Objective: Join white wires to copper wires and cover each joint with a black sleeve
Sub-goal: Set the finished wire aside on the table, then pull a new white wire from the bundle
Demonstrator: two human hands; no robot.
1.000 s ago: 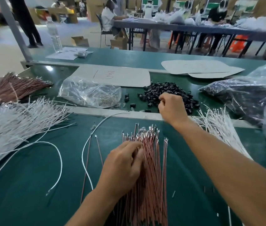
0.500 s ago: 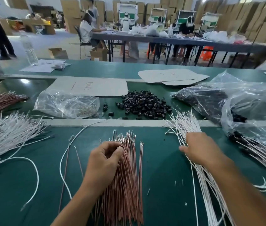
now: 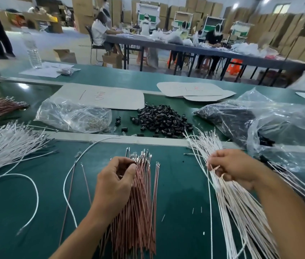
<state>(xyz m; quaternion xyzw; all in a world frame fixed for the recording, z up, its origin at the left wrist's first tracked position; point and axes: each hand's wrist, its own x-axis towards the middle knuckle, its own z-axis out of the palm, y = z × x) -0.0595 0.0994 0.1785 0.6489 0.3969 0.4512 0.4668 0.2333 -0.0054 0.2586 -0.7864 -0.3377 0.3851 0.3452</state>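
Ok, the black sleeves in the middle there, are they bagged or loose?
Loose. The black sleeves lie in a bare heap on the green belt, with a few strays scattered beside it and no bag around them.

The table top [image 3: 181,184] is plain dark green, with a pale grey strip [image 3: 148,140] across it. The copper wires [image 3: 140,202] are pinkish copper with silver tips. The white wires [image 3: 241,212] are plain white. The sleeves [image 3: 161,120] are glossy black. The plastic bag [image 3: 69,114] is clear. The paper sheet [image 3: 114,99] is off-white with red handwritten marks. The stool [image 3: 234,66] is orange. The cardboard boxes [image 3: 278,25] are brown.
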